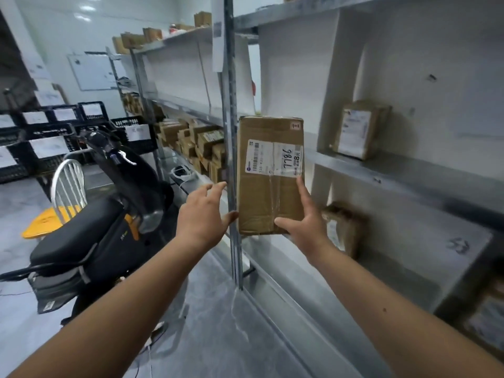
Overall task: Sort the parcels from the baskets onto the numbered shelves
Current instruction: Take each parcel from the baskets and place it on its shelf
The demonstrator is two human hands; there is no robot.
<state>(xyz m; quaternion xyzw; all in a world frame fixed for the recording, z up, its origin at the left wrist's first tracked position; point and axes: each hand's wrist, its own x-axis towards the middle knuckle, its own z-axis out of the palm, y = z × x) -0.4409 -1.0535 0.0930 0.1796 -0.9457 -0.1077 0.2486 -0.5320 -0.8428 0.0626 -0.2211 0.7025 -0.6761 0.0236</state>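
Cardboard parcel [270, 175] held upright, label reading 7786 facing out, likely so the number can be checked against the shelf [395, 170]. Right hand [305, 225] grips its lower right corner, fingers curled round it. Left hand [203, 214] spread wide, thumb at the left edge, steadying beside the upright post [231, 132].

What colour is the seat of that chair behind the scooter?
The round chair seat is orange-yellow, with a white metal backrest; the head view shows it best.
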